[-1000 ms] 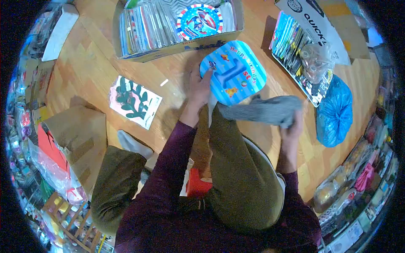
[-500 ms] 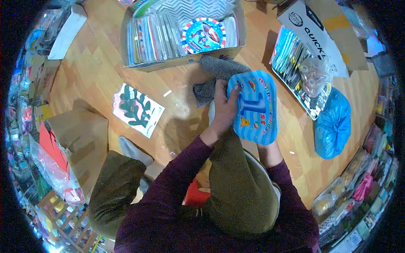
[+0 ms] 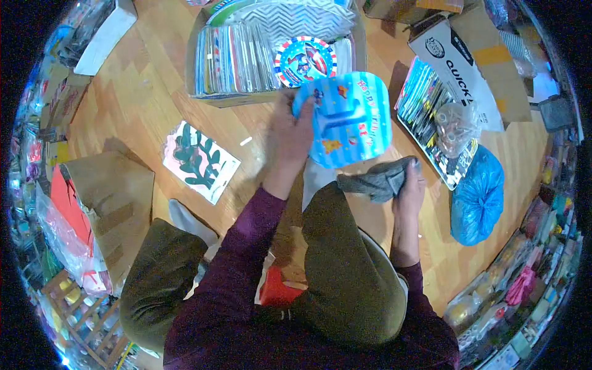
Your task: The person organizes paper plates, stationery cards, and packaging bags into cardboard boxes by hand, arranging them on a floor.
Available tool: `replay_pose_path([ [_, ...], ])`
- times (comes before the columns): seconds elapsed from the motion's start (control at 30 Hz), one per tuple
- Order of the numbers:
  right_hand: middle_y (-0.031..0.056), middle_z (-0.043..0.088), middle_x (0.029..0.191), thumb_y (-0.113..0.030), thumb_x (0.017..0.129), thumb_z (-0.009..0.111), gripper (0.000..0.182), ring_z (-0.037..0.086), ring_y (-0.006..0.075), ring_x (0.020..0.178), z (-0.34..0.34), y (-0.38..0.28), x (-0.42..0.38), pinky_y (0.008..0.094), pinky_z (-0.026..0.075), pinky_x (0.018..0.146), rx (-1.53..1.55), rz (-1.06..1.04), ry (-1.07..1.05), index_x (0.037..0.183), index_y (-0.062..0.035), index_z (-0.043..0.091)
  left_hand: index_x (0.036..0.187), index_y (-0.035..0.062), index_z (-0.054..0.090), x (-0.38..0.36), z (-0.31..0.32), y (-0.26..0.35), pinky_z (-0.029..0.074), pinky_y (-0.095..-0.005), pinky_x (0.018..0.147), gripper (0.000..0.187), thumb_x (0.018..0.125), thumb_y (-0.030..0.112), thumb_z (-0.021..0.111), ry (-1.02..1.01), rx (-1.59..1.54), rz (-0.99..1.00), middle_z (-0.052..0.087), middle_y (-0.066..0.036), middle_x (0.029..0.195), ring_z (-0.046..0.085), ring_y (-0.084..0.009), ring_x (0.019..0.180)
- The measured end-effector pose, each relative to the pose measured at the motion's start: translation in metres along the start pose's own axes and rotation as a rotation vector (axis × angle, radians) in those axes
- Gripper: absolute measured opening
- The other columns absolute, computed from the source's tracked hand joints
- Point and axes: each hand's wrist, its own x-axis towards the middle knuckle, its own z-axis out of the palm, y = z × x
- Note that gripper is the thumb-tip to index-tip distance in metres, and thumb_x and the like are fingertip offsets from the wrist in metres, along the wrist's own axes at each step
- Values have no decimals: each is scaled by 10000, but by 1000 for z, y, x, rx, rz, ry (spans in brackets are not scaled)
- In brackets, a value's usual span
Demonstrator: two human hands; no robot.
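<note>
My left hand [image 3: 292, 132] grips the left edge of a square light-blue striped paper plate [image 3: 361, 132] printed with a large 1 and birthday lettering. The plate is raised, its top edge overlapping the front of the cardboard box in this view. In my right hand [image 3: 410, 192], a crumpled grey cloth [image 3: 373, 185] is pinched between thumb and fingers, below and to the right of the plate. A round plate [image 3: 305, 54] with a red, white and blue rim leans inside the box.
Packed flat packets fill the cardboard box [image 3: 246, 100] ahead. To its right are another carton [image 3: 487, 68], a stack of packets and a tied blue plastic bag [image 3: 478, 200]. A leaf-patterned packet [image 3: 200, 161] lies on the wooden floor; a brown carton [image 3: 120, 209] stands at left.
My left hand has moved the plate left and up, toward the box. My right hand has come out from beneath the plate, and the grey cloth now shows in it.
</note>
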Motion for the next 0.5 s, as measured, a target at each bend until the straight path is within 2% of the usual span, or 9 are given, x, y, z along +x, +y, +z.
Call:
replay_pose_path([
  [0.1,51,569,854,-208,792,566,318,532,113,700,7,-31,13,253,442,657,-296,-170,68,1019,6,506,907,12,460,17,-26,13,420,-243,645,161,800,104,538,-156,133,153,515,-54,780,499,-107,731],
  [0.17,46,568,828,-162,765,602,312,529,112,710,13,-47,13,249,443,654,-410,-221,75,1000,26,519,869,27,474,18,-24,38,428,-265,633,170,772,122,576,-192,96,204,517,-65,746,516,-136,702],
  [0.23,81,532,958,-112,691,664,495,528,145,802,18,-54,13,267,453,682,-506,-412,-67,1108,37,443,834,33,487,14,-25,44,436,-295,628,199,737,153,612,-483,397,331,531,-88,750,537,-181,689],
  [0.3,112,481,1061,-88,653,681,614,513,167,878,31,-64,13,279,452,714,-712,-647,-324,1169,45,376,846,36,503,2,-22,37,440,-319,629,248,711,196,636,-567,189,349,544,-105,773,549,-222,698],
  [0.33,105,523,983,-79,657,668,598,526,171,861,37,-63,6,274,440,746,-527,-332,-436,1163,54,377,846,36,503,2,-26,35,440,-319,629,248,711,196,636,-532,218,348,544,-105,773,549,-222,698],
  [0.37,65,563,847,-78,689,639,452,538,150,766,45,-69,1,244,441,677,-692,-392,-486,1092,34,468,873,39,510,1,-26,35,444,-315,641,268,709,207,640,-599,195,351,552,-98,787,555,-217,715],
  [0.43,34,572,724,-67,715,605,255,522,123,655,55,-74,-5,232,421,587,-922,-420,-464,954,11,563,900,41,516,1,-27,32,447,-311,653,291,708,218,644,-673,141,374,561,-90,800,561,-212,733],
  [0.47,55,566,686,-66,726,588,122,496,115,586,61,-73,-6,237,388,531,-920,-497,-464,830,-3,594,908,41,517,0,-32,30,451,-322,640,292,709,217,637,-629,41,321,561,-105,822,565,-225,757],
  [0.5,96,558,679,-65,723,580,117,518,161,581,61,-78,-5,264,401,552,-1039,-514,-512,820,-1,580,916,41,517,1,-39,31,455,-332,627,293,710,217,631,-586,-57,270,561,-121,843,570,-238,781],
])
